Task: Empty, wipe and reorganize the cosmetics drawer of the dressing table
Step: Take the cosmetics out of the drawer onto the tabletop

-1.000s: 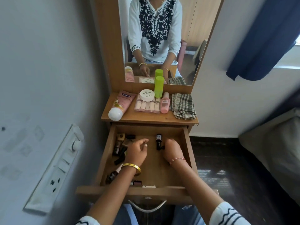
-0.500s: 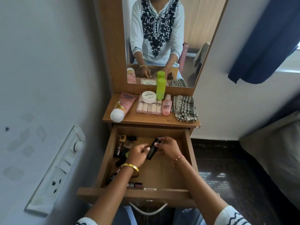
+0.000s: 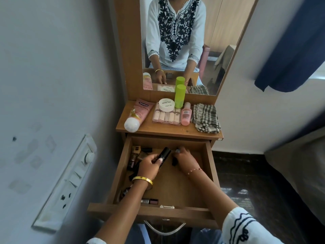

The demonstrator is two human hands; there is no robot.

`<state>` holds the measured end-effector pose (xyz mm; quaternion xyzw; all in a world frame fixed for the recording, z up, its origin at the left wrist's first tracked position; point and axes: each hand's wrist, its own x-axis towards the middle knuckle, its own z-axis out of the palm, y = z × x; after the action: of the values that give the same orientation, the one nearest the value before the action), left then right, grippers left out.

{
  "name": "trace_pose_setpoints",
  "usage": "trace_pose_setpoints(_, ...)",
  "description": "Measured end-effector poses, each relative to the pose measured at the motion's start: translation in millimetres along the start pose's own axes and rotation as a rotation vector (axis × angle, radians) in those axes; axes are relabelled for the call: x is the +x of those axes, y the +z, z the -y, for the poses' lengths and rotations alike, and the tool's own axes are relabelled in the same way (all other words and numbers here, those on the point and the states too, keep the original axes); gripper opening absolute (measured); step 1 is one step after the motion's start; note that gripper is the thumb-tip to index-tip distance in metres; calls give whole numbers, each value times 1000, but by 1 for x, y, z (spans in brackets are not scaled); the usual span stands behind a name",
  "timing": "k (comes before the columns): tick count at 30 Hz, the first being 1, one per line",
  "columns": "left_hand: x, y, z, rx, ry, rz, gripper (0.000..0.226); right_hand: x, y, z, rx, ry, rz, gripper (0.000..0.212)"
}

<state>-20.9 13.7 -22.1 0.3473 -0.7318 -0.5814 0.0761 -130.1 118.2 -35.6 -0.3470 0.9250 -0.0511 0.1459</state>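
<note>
The wooden drawer (image 3: 210,166) of the dressing table stands pulled out. My left hand (image 3: 149,164) grips a black cosmetic tube (image 3: 164,155) above the drawer's middle. My right hand (image 3: 185,160) reaches to the back of the drawer, fingers curled over a small dark item (image 3: 174,162) that is partly hidden. Several small dark bottles and lipsticks (image 3: 136,156) lie along the drawer's left side. A nail polish bottle (image 3: 151,201) lies at the front edge.
On the table top (image 3: 153,128) lie a pink tube (image 3: 136,114), a pink case (image 3: 166,117) with a white jar (image 3: 166,104) on it, a green bottle (image 3: 179,95), a pink bottle (image 3: 186,114) and a checked cloth (image 3: 205,118). A mirror stands behind. A switchboard (image 3: 66,182) is on the left wall.
The black tube passed from my right hand to my left hand, which now holds it alone. My right hand moved back to the rear of the drawer.
</note>
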Motion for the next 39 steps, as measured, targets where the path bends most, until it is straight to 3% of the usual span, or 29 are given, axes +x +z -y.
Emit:
trace_pose_setpoints(6,-1,-1,-1,-34,26,-10,34,0,-2,1,-103,-31,13,26)
trace_pose_setpoints(9,-4,-2,-2,-97,48,-33,32,-5,-4,-1,79,-11,-32,28)
trace_pose_setpoints(18,3,-8,-66,-291,193,-175,29,-14,-64,12,678,-9,-435,24)
trace_pose_setpoints(21,16,-16,-87,-225,233,-234,28,0,-91,16,772,34,-498,23)
trace_pose_setpoints(26,43,-25,-111,-104,165,-408,32,37,-121,17,692,148,-555,21)
trace_pose_setpoints(35,71,-22,-114,258,207,-350,38,68,-125,20,627,200,-531,36)
trace_pose_setpoints(39,75,-21,-118,426,266,-323,39,70,-122,21,683,215,-567,31)
